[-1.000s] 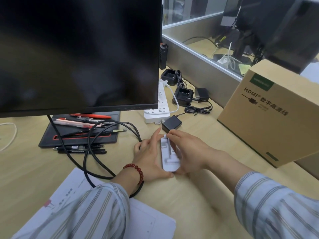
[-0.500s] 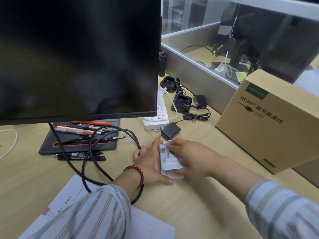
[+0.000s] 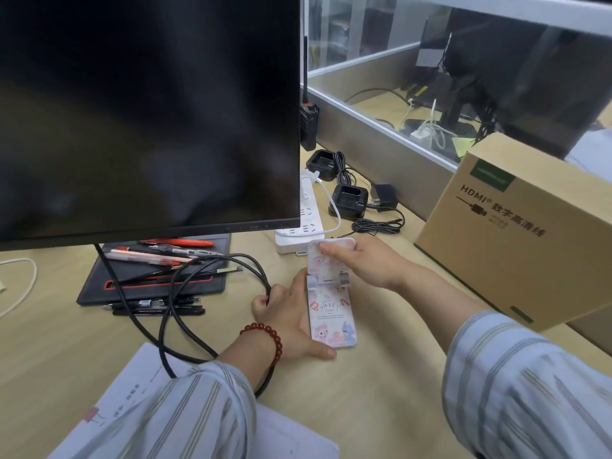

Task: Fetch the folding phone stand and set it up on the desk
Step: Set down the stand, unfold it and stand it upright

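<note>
At lower centre of the frame, the flat white plastic cartoon-printed folding phone stand (image 3: pixel 332 309) lies on the pale wooden desk (image 3: pixel 381 392), its base pressed by the left hand (image 3: pixel 288 321) while the right hand (image 3: pixel 361 260) pinches its upper flap; it looks light and stiff, best held by the edges near the hinge.

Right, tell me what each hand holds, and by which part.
Both hold the white cartoon-printed folding phone stand: right hand has its grip on the raised upper flap's top edge; left hand steadies the base's left side.

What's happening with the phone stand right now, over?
Left hand pins the phone stand base flat on the desk. Right hand grips the top panel, raising it. Power strip and black cable close by, not blocking.
</note>
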Available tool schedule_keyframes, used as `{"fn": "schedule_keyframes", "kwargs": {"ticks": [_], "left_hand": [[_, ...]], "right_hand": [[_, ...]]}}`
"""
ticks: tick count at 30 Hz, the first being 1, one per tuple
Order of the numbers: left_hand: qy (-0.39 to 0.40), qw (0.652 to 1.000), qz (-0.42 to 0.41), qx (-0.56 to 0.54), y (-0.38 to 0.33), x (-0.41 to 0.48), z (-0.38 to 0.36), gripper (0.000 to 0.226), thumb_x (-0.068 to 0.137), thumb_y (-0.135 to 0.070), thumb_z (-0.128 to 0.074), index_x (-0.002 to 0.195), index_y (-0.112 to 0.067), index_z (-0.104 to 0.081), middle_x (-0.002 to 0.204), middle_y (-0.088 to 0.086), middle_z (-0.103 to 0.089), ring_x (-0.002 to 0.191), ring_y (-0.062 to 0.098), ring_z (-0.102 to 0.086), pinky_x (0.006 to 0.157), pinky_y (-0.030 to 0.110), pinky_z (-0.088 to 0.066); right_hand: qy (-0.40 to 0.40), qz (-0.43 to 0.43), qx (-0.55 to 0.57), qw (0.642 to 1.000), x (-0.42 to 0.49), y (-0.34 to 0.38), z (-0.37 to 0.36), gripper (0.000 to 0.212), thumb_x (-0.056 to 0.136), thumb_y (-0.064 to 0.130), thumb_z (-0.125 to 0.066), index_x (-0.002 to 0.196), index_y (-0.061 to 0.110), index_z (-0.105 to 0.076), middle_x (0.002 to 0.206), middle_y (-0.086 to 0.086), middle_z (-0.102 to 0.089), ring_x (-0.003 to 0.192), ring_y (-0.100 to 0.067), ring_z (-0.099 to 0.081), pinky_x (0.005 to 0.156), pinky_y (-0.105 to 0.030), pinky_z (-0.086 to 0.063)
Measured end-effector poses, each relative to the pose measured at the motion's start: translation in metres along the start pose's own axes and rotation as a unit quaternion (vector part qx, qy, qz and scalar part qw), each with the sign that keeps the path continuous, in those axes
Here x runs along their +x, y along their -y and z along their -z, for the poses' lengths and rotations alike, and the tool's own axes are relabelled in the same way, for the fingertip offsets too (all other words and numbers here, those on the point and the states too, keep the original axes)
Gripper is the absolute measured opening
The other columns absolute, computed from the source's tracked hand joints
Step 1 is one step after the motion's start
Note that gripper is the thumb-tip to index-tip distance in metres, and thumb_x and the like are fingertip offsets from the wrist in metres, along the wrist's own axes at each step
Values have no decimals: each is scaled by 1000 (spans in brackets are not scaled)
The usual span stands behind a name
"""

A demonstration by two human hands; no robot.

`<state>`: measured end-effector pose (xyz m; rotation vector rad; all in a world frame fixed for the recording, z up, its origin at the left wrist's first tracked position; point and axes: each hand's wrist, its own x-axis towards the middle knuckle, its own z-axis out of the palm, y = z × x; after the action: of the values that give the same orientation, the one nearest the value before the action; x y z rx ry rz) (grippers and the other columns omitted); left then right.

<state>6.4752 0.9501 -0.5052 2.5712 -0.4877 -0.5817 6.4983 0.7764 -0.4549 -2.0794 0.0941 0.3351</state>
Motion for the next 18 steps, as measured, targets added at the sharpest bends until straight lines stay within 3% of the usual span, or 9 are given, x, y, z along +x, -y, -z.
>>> {"fn": "schedule_keyframes", "kwargs": {"ticks": [3, 6, 9, 11, 13, 15, 18], "left_hand": [[3, 1000, 3, 6, -1, -1, 0, 118, 40, -61, -77, 134, -40, -9, 95, -22, -37, 113, 12, -33, 97, 38, -25], [4, 1000, 8, 10, -1, 0, -1, 119, 40, -63, -77, 134, -41, -8, 103, -18, -42, 115, 13, -33, 97, 38, -24], [6, 1000, 11, 11, -2, 0, -1, 118, 40, -62, -77, 134, -41, -9, 96, -20, -38, 115, 12, -33, 96, 37, -24], [8, 1000, 13, 10, -4, -1, 0, 117, 41, -62, -78, 133, -42, -9, 95, -20, -37, 115, 12, -32, 93, 36, -23], [6, 1000, 15, 18, -5, -1, 1, 117, 42, -62, -77, 134, -41, -8, 97, -19, -37, 115, 12, -32, 91, 35, -23], [3, 1000, 18, 16, -5, -1, 1, 118, 41, -63, -77, 134, -41, -7, 100, -18, -39, 115, 12, -32, 90, 34, -23], [4, 1000, 16, 9, -6, -3, 2, 120, 42, -62, -77, 136, -41, -7, 103, -21, -42, 116, 11, -32, 93, 34, -23]], "right_hand": [[7, -2, 37, 999, -1, -1, -2, 37, 83, 50, -59, 92, 18, -75, 84, 11, -73, 64, 11, -63, 59, -8, -45], [-49, 13, 39, 998, -5, -14, -7, 40, 79, 54, -62, 92, 17, -74, 89, 7, -75, 76, -3, -67, 70, -22, -51], [-93, 2, 55, 994, -11, -25, -11, 67, 72, 64, -61, 89, 0, -68, 79, -13, -68, 69, -12, -56, 72, -36, -51], [-92, -8, 68, 993, -14, -26, -13, 80, 66, 72, -56, 89, -4, -67, 88, -21, -69, 71, -11, -55, 78, -43, -53], [-85, -10, 89, 992, -14, -24, -15, 68, 76, 63, -56, 89, -2, -70, 85, -14, -73, 68, -8, -60, 70, -36, -53], [-75, -16, 108, 991, -15, -20, -13, 51, 87, 49, -55, 86, 2, -72, 74, 1, -72, 56, 1, -62, 55, -15, -46], [-51, -26, 112, 992, -16, -16, -10, 45, 90, 47, -52, 68, 11, -69, 63, 5, -67, 44, 0, -56, 50, -13, -43]]}}
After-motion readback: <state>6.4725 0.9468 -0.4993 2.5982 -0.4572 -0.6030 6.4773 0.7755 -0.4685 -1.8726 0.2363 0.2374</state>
